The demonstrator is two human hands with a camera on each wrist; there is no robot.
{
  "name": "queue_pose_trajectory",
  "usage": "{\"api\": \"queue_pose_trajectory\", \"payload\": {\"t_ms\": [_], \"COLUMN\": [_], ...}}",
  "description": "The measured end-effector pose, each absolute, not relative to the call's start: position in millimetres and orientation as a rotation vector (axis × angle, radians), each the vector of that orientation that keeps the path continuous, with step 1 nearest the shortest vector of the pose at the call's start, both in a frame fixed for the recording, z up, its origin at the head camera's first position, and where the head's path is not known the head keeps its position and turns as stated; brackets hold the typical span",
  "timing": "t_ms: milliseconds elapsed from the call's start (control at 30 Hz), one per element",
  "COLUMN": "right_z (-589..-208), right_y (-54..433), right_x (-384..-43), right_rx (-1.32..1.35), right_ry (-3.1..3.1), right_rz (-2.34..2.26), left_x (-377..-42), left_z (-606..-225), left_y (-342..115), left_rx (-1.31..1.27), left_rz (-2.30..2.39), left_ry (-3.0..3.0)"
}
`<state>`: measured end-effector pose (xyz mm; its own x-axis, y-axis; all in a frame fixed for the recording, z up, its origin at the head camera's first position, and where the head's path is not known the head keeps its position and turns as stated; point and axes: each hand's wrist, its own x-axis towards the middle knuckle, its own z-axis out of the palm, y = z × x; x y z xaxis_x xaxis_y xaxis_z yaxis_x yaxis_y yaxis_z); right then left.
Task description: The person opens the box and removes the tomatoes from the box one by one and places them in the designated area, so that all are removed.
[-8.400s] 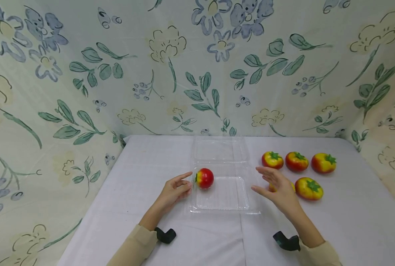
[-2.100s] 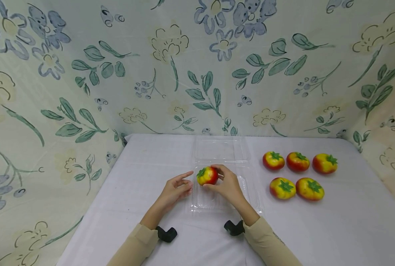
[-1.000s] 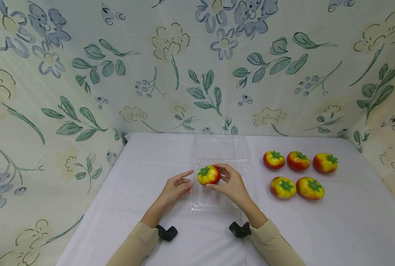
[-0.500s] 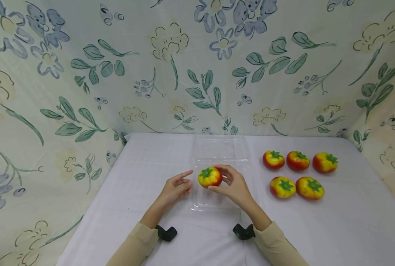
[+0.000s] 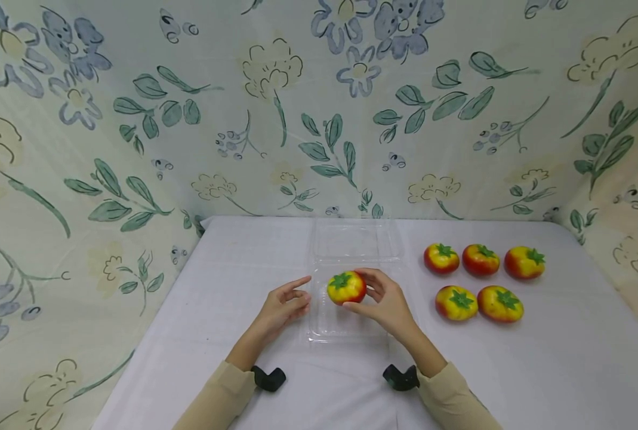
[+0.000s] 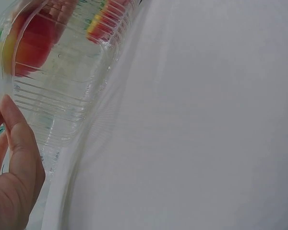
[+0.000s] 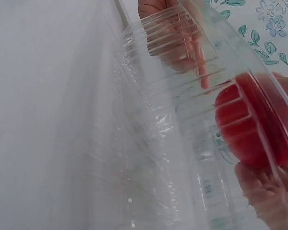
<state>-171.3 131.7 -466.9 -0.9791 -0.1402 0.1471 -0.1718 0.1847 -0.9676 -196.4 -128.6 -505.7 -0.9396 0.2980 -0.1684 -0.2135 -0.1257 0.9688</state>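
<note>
My right hand (image 5: 391,303) grips a red-and-yellow fruit (image 5: 345,288) with a green star-shaped top, thumb and fingers on its right side. The fruit is over the base of a clear plastic clamshell container (image 5: 324,334), which stands open with its lid (image 5: 356,239) laid back. In the right wrist view the fruit (image 7: 249,122) shows red through the clear wall. My left hand (image 5: 281,307) is at the container's left edge. The left wrist view shows its thumb and fingers (image 6: 19,139) pinching the rim.
Several similar fruits sit to the right of the container, including a front one (image 5: 456,303) and a back one (image 5: 481,260). A white cloth (image 5: 233,251) covers the table. Floral fabric (image 5: 319,107) hangs behind and at the sides.
Since the oldest frame, my right hand has come from the right-hand fruits and lifted the fruit lying in the container. It has lately shifted slightly right and turned. My left hand stays put.
</note>
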Motion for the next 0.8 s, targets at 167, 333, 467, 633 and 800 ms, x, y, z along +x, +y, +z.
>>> {"api": "queue_pose_trajectory", "payload": {"t_ms": [167, 333, 467, 633, 800], "right_z": [-470, -470, -468, -465, -467], "right_y": [137, 142, 145, 150, 156], "right_x": [-171, -170, -168, -165, -165], "right_rx": [0.31, 0.281, 0.268, 0.244, 0.234], "right_ry": [-2.398, -2.434, -2.438, -2.443, -2.444], "right_rz": [1.946, 1.914, 1.914, 1.915, 1.9], "left_x": [-196, -197, -197, -197, -196], "left_z": [-506, -507, -507, -506, -505], "left_y": [-129, -131, -131, -131, -130], "left_rx": [0.106, 0.126, 0.129, 0.125, 0.121], "left_rz": [2.125, 2.118, 2.112, 2.113, 2.131], "left_ry": [1.821, 1.829, 1.83, 1.817, 1.797]}}
